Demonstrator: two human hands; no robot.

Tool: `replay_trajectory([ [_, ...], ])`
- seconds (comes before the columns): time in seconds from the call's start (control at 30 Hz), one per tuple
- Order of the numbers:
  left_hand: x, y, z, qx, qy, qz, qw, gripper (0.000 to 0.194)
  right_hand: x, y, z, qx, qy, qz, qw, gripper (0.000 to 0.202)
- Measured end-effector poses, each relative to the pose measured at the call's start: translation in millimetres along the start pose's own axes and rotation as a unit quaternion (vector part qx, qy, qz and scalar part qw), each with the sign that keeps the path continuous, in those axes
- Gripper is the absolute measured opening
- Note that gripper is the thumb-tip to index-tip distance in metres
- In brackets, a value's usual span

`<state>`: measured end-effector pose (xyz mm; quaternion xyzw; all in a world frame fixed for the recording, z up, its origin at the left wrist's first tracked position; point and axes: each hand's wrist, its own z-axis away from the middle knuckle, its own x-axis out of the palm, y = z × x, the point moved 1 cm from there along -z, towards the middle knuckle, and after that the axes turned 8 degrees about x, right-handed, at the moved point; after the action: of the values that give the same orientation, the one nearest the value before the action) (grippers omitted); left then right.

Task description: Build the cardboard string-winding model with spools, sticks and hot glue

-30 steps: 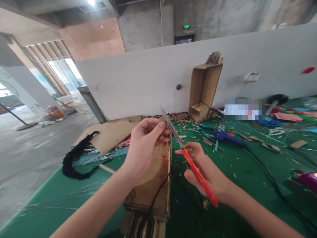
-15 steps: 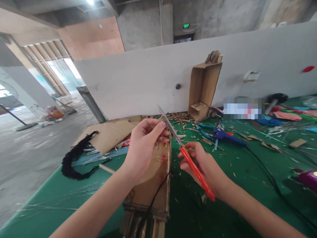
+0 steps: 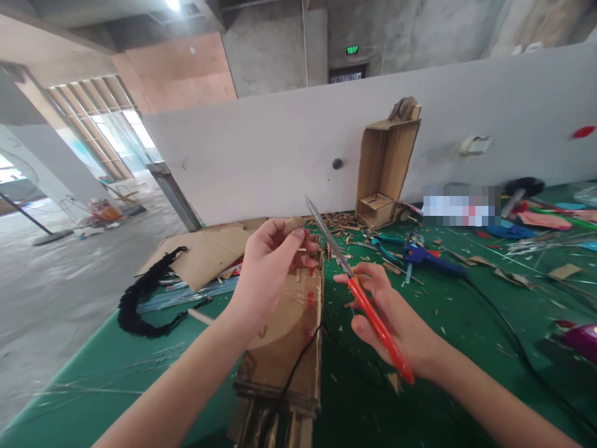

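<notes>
My right hand (image 3: 396, 323) is closed around the red-handled scissors (image 3: 380, 330), whose long blades point up and to the left. Between the thumb and fingers of my left hand (image 3: 265, 267) is a small cardboard piece (image 3: 295, 222), mostly hidden by the fingers. The blades stand just right of this piece, apart from it. Beneath my left hand lies a long cardboard structure (image 3: 284, 354) with red marks and strips at its near end. A black cord (image 3: 298, 361) runs across it.
An upright cardboard box (image 3: 368, 162) stands against the white panel (image 3: 261, 155), with cardboard scraps beside it. To the right are pliers (image 3: 385, 247) and a blue glue gun (image 3: 431, 258) with its cable. A black fuzzy strand (image 3: 133, 308) and cardboard sheets (image 3: 212, 252) lie left.
The scissors have shifted slightly right, away from the cardboard piece. The fingers of my right hand have spread a little around the handle. My left hand has barely moved.
</notes>
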<state>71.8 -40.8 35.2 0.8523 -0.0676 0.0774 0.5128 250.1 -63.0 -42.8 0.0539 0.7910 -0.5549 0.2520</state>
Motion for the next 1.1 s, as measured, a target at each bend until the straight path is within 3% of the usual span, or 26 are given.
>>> replay_trajectory([
  [0.47,-1.8,-0.5,1.7,-0.006,-0.035,-0.045,0.998,0.013,1.6,-0.6,1.0,-0.013,-0.033,0.018,0.999,0.048],
  [1.1,-1.4,-0.5,2.1,-0.013,-0.042,-0.07,0.997,0.012,6.5,1.6,-1.1,0.086,-0.039,-0.033,0.995,0.052],
])
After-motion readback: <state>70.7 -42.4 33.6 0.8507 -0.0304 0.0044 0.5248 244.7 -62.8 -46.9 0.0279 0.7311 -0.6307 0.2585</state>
